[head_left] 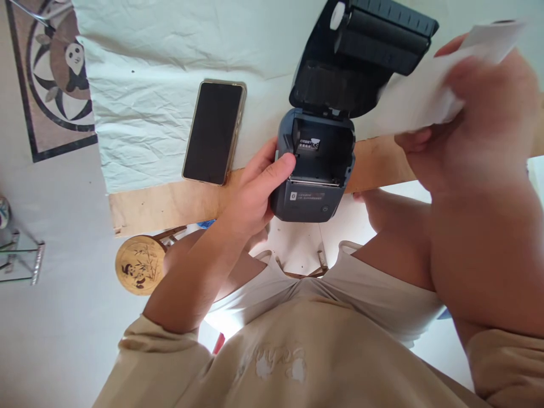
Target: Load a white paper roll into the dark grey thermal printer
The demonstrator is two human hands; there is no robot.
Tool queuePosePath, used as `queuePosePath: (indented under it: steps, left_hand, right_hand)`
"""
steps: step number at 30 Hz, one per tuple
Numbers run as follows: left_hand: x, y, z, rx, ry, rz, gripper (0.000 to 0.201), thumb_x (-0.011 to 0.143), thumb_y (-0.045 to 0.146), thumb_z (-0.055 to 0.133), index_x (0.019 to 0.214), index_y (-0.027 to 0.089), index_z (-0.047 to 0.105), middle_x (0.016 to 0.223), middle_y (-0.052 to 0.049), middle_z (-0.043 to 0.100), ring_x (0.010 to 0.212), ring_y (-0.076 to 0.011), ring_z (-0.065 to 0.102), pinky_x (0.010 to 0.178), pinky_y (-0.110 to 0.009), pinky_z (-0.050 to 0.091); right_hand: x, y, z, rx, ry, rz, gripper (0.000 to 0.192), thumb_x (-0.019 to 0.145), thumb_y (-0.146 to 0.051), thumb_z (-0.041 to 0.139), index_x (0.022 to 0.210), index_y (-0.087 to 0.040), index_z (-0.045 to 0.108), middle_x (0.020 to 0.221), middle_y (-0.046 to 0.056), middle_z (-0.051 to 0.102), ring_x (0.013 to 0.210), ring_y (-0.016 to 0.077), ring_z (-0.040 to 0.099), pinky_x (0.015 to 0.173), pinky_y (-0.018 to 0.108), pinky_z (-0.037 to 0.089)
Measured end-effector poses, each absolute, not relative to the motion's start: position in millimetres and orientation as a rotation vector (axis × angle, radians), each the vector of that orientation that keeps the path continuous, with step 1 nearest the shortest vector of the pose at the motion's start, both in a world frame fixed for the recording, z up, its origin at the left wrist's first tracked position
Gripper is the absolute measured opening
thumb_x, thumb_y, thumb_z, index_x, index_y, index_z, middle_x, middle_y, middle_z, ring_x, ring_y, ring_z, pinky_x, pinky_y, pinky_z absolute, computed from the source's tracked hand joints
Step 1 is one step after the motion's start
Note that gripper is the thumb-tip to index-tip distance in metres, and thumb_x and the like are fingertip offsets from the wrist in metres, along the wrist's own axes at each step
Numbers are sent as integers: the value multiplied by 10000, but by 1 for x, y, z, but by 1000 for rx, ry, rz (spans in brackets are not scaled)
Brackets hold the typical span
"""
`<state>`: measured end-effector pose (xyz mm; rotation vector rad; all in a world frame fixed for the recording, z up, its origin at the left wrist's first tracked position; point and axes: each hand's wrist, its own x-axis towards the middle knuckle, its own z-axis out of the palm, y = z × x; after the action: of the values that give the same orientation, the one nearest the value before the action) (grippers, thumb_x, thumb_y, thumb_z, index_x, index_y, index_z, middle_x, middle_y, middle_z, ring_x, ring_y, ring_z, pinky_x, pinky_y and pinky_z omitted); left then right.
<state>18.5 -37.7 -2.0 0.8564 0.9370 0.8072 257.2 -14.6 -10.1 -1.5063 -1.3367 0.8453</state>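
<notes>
A dark label printer is tilted at the table's near edge, its lid swung up and away from me. Inside, the paper bay shows a small printed sticker and no roll. My left hand grips the printer's left side, thumb on the rim of the bay. To the right of the lid, my right hand holds a roll of white label paper with a loose strip hanging toward the printer. Motion blurs this hand and the paper, and part of the roll is hidden by the fingers.
A smartphone with a dark screen lies on the pale cloth left of the printer. The table's bare wooden edge runs below the cloth. A round wooden stool stands on the floor at lower left, with a wire rack farther left.
</notes>
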Motion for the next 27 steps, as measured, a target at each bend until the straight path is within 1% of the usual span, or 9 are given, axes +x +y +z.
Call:
queuePosePath:
  steps: [1, 4, 6, 8, 12, 15, 19, 22, 27]
  left_hand:
    - [18, -38, -1, 860, 944, 801, 355, 907, 499, 659, 1127, 221, 636, 903, -30, 734, 959, -238, 757, 803, -326, 635]
    - [19, -38, 1, 864, 933, 795, 347, 910, 493, 653, 1133, 228, 642, 858, -27, 728, 1013, -250, 749, 838, -338, 632]
    - [20, -39, 0, 850, 920, 815, 300, 928, 473, 637, 1099, 227, 657, 757, -7, 694, 893, -217, 758, 752, -298, 629]
    - [21, -39, -1, 828, 917, 845, 284, 940, 470, 626, 1071, 221, 670, 729, 10, 684, 698, -154, 723, 615, -237, 593]
    - [22, -40, -4, 792, 889, 908, 265, 926, 453, 664, 1027, 211, 700, 804, 29, 712, 553, -79, 635, 472, -179, 497]
    - [21, -39, -2, 797, 901, 885, 275, 921, 466, 670, 1022, 213, 701, 782, 22, 706, 605, -107, 669, 524, -198, 522]
    - [21, -40, 2, 801, 942, 830, 323, 907, 503, 672, 1073, 226, 676, 833, -14, 731, 847, -197, 756, 695, -261, 609]
    - [22, -39, 3, 790, 941, 830, 329, 908, 499, 665, 1075, 216, 667, 872, -35, 742, 944, -223, 761, 764, -282, 631]
    - [22, -39, 2, 779, 921, 828, 304, 917, 459, 665, 1096, 213, 668, 859, -34, 737, 916, -219, 764, 754, -284, 624]
  right_hand:
    - [255, -13, -13, -1450, -1167, 920, 102, 845, -333, 495, 901, -253, 523, 851, 57, 460, 642, 111, 480, 442, 258, 282]
    - [247, -13, -21, -1406, -1165, 903, 135, 800, -245, 595, 876, -240, 483, 798, 21, 465, 573, 85, 442, 475, 258, 339]
    - [246, -14, -25, -1445, -1382, 701, 157, 817, -284, 602, 900, -232, 480, 807, 18, 514, 648, 102, 496, 599, 274, 431]
    - [248, -13, -28, -1450, -1538, 450, 215, 802, -338, 628, 924, -212, 504, 869, 37, 565, 764, 120, 526, 710, 288, 455]
    - [251, -13, -33, -1342, -1514, 382, 387, 787, -402, 700, 1092, -214, 552, 855, 29, 550, 705, 98, 481, 613, 247, 403]
    - [251, -13, -35, -1329, -1462, 385, 376, 760, -194, 679, 1123, -228, 586, 797, 3, 528, 644, 69, 446, 582, 225, 379]
    - [255, -12, -40, -1418, -1571, 207, 509, 687, -6, 560, 1146, -197, 669, 1056, 63, 636, 846, 102, 573, 640, 211, 422]
    - [258, -11, -44, -1465, -1615, 123, 560, 665, -3, 562, 1186, -189, 656, 1114, 95, 608, 940, 143, 575, 606, 213, 405]
    - [257, -10, -45, -1578, -1676, 286, 619, 687, -67, 610, 1279, -238, 549, 1102, 55, 650, 843, 133, 593, 734, 284, 459]
